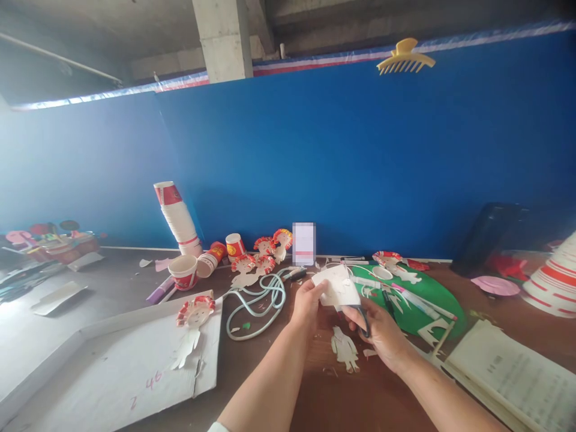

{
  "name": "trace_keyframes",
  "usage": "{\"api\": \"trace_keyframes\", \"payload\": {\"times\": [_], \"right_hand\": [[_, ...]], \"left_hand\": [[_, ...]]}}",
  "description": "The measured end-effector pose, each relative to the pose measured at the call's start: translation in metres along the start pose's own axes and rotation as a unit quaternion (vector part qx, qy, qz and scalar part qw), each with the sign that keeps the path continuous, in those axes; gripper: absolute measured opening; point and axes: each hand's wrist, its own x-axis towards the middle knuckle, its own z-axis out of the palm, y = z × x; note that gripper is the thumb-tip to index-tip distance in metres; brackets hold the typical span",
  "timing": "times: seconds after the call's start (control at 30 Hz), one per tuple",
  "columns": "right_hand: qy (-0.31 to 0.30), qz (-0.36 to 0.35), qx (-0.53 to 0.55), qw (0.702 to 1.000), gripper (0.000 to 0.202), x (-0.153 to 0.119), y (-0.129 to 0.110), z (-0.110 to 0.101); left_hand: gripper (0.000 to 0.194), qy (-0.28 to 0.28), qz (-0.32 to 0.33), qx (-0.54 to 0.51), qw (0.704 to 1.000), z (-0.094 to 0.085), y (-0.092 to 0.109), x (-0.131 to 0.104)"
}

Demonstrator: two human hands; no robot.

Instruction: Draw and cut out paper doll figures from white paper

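My left hand (309, 305) pinches a white piece of paper (335, 287) by its left edge, held up over the table. Dark-handled scissors (363, 321) are in my right hand (380, 336), with fingers through the loops. Their blades are hidden at the paper, so I cannot tell how far apart they stand. Below the hands, a white paper figure cutout (344, 349) lies flat on the brown table (333, 402). Another figure with a red frilled head (195, 312) rests on the edge of a white box lid (108, 360) at the left.
Behind are a coiled pale cable (258, 312), several frilled figures (245, 264) and a leaning stack of paper cups (177, 219). A green round mat (432, 300) holds pens and scraps. An open book (517, 366) lies at right, near larger stacked cups (553, 282). A blue partition (315, 150) stands behind.
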Motion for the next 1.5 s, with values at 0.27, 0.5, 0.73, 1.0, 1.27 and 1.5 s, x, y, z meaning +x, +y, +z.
{"api": "trace_keyframes", "payload": {"times": [0.27,0.5,0.73,1.0,1.27,1.5], "right_hand": [[0.023,-0.012,-0.028,0.999,0.024,-0.001,-0.003,-0.004],[0.021,-0.004,-0.072,0.997,0.022,-0.003,-0.01,-0.005],[0.018,-0.008,-0.023,1.0,0.024,0.002,-0.003,-0.008],[-0.038,-0.011,0.017,0.999,0.021,-0.006,-0.017,-0.002],[-0.002,-0.015,0.017,1.0,0.023,-0.003,-0.01,-0.003],[-0.019,-0.008,0.01,1.0,0.026,-0.001,-0.008,-0.006]], "left_hand": [[0.046,-0.027,-0.002,0.022,0.999,0.003,0.001,-0.005],[0.039,-0.038,0.02,0.052,0.998,0.006,0.009,-0.01],[0.04,-0.065,0.017,0.07,0.995,0.003,0.007,-0.008],[0.041,-0.075,-0.039,0.017,0.996,0.004,0.01,-0.009],[0.042,-0.113,-0.061,0.019,0.992,0.002,0.006,-0.008],[0.045,-0.107,-0.028,0.115,0.987,-0.004,0.01,-0.005]]}}
